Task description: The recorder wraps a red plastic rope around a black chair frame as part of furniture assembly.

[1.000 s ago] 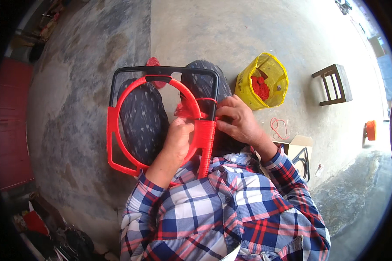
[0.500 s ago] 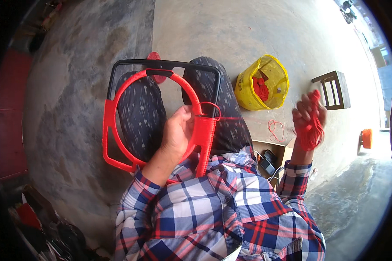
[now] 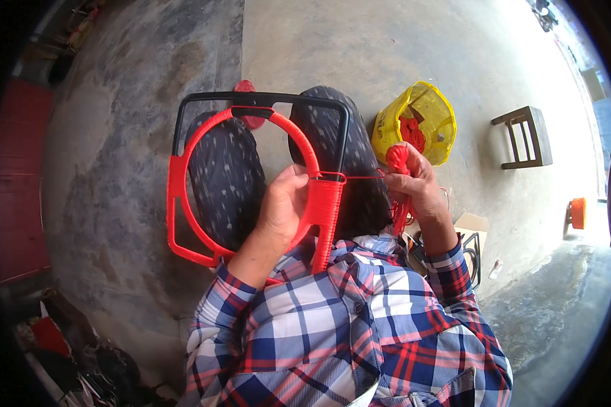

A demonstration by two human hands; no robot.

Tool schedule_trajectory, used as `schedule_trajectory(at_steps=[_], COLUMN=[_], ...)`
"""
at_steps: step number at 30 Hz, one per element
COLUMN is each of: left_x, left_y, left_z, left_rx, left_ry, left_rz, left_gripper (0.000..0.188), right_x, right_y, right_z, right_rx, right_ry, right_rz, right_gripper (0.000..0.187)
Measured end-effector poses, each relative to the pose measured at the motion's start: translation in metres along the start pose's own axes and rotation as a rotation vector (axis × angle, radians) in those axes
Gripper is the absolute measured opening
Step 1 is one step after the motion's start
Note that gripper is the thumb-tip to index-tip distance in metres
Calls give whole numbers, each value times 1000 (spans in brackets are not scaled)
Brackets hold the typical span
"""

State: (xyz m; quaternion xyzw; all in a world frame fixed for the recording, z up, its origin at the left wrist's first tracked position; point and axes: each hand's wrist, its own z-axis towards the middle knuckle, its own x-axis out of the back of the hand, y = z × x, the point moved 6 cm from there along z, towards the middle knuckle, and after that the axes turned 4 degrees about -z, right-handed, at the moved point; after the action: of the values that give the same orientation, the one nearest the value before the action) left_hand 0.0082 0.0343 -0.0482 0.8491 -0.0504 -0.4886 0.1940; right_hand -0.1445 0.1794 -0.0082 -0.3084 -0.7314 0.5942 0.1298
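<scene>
Red cord (image 3: 360,177) stretches taut from frame (image 3: 322,203) to right hand (image 3: 414,180).

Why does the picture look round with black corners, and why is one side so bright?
Head view: the fisheye lens bends straight edges and blackens the rim; daylight washes out the concrete floor at upper right; the red frame stays sharp.
</scene>
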Motion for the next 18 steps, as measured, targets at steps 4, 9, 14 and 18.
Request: schedule_trajectory(at_steps=[4,9,14,18], left_x=[3,6,3,-2], left_y=[-3,-3,-3,-6], left_z=[3,7,3,2], left_rx=[-26,-47,-36,-90], left_ry=[55,39,-18,-40], left_rz=[-36,62,49,407], left_gripper=[11,13,16,20], right_x=[-6,-6,6,-10], right_y=[1,7,-5,-19], right_z=[-3,-3,-11,-19], right_rx=[-18,-36,0,13], right_ry=[-10,-4,21,-12], right_rz=[189,166,348,384], right_gripper=[22,17,16,19])
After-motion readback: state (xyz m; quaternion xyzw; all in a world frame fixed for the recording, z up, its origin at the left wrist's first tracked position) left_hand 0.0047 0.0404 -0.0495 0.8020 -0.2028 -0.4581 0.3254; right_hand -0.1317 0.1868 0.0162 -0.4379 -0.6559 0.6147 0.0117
